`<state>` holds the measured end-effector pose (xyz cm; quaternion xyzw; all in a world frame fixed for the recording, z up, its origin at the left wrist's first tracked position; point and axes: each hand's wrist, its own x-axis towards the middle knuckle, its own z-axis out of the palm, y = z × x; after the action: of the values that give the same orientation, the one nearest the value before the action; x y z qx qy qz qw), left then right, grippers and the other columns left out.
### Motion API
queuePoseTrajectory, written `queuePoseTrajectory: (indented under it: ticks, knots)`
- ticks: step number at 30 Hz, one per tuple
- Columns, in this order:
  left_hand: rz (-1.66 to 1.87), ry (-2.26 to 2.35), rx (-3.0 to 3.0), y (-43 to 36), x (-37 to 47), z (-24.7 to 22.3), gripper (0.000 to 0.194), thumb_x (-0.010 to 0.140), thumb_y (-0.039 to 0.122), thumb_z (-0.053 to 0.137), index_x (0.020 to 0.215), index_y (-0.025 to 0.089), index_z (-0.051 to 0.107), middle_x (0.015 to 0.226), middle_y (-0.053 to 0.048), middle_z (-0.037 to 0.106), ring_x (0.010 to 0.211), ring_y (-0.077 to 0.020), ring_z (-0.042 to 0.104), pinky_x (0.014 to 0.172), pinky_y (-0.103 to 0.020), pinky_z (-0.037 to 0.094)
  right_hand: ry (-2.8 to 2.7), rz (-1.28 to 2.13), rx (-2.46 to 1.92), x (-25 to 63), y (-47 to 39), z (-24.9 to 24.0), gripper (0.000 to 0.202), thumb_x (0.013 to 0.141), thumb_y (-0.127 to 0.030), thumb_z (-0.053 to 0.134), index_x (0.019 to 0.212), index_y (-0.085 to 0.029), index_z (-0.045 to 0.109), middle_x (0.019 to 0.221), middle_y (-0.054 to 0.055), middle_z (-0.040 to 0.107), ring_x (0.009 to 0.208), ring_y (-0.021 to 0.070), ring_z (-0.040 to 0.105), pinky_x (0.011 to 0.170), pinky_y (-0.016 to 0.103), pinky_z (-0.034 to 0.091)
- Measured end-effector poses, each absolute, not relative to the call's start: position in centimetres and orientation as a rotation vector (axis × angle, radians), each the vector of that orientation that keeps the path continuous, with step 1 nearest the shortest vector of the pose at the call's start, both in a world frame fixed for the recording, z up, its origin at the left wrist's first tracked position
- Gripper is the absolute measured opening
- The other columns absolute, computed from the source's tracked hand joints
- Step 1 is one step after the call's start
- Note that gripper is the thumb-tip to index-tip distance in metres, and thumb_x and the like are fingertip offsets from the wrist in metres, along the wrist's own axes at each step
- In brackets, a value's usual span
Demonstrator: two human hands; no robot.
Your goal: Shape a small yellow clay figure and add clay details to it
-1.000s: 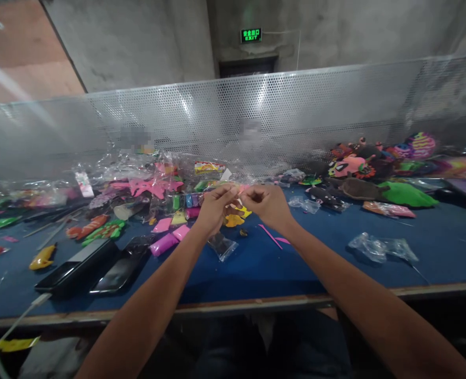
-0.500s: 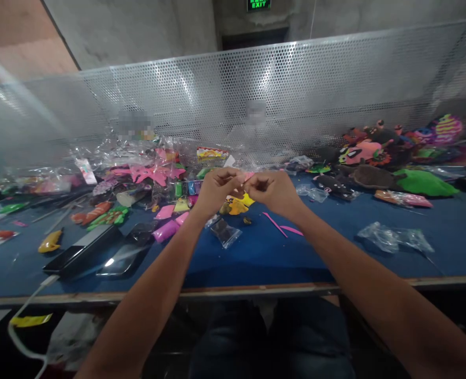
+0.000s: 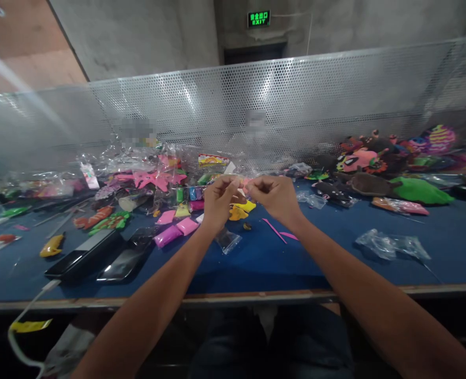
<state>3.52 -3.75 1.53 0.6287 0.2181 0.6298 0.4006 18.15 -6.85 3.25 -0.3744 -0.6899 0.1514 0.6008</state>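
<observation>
Above the blue table [image 3: 256, 268], my left hand [image 3: 219, 202] and my right hand [image 3: 279, 199] face each other, fingertips pinched close together. Between them shows a small soft pink piece [image 3: 244, 184], probably modelling clay; its shape is mostly hidden by the fingers. Below the hands lies a yellow clay shape [image 3: 239, 212], partly covered by my left hand. A small dark lump [image 3: 247, 226] sits just in front of it. Two thin pink strips that look like modelling tools [image 3: 274, 230] lie under my right wrist. Near my left wrist is a clear bag [image 3: 228, 241] with dark contents.
Left of my arms are clay packets [image 3: 168, 237], a phone [image 3: 120, 263], a black device [image 3: 81, 255] with a white cable, and several clay figures [image 3: 109, 222]. Finished-looking figures [image 3: 361, 160] crowd the right. A perforated metal screen [image 3: 201, 100] stands behind; crumpled plastic [image 3: 391, 245] lies right.
The view has tipped up slightly, so the table sits lower in the picture. My hands stay together around the pink piece, with my right fingers a little less curled.
</observation>
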Motion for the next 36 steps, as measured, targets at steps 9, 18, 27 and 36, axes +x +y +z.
queuePoseTrajectory:
  ticks: [9,18,27,36]
  knots:
    - [1.543,0.574,1.580,-3.63,3.24,2.16,0.026,0.079,0.041,0.069,0.077,0.017,0.060,0.063,0.004,0.061,0.051,-0.0080,0.061,0.055,-0.023,0.056,-1.653,0.281,-0.849,18.01,-7.05,3.01,0.017,0.076,-0.020,0.058,0.060,-0.017,0.060,0.057,-0.002,0.055,0.055,0.0089,0.045,0.053,0.022,0.035]
    - [1.606,0.514,1.556,-3.51,3.02,2.14,0.026,0.078,0.041,0.073,0.083,0.018,0.062,0.074,0.002,0.065,0.053,-0.0073,0.061,0.053,-0.022,0.054,-1.647,0.443,-0.799,18.14,-6.53,2.59,0.019,0.083,-0.031,0.061,0.071,-0.017,0.067,0.060,-0.001,0.061,0.053,0.0096,0.054,0.052,0.023,0.041]
    - [1.588,0.533,1.645,-3.64,2.70,2.27,0.024,0.080,0.040,0.071,0.083,0.018,0.063,0.067,0.003,0.060,0.052,-0.0071,0.058,0.054,-0.022,0.053,-1.589,0.832,-0.705,18.13,-6.54,2.64,0.032,0.083,-0.046,0.067,0.069,-0.019,0.061,0.059,-0.002,0.055,0.045,0.0076,0.051,0.045,0.023,0.045]
    - [1.598,0.633,1.771,-3.73,2.49,2.21,0.029,0.086,0.046,0.063,0.076,0.018,0.059,0.064,0.004,0.056,0.047,-0.0069,0.051,0.050,-0.022,0.044,-1.485,1.122,-0.704,18.42,-7.01,3.03,0.023,0.082,-0.038,0.068,0.073,-0.018,0.061,0.057,-0.005,0.054,0.041,0.0030,0.032,0.038,0.019,0.025]
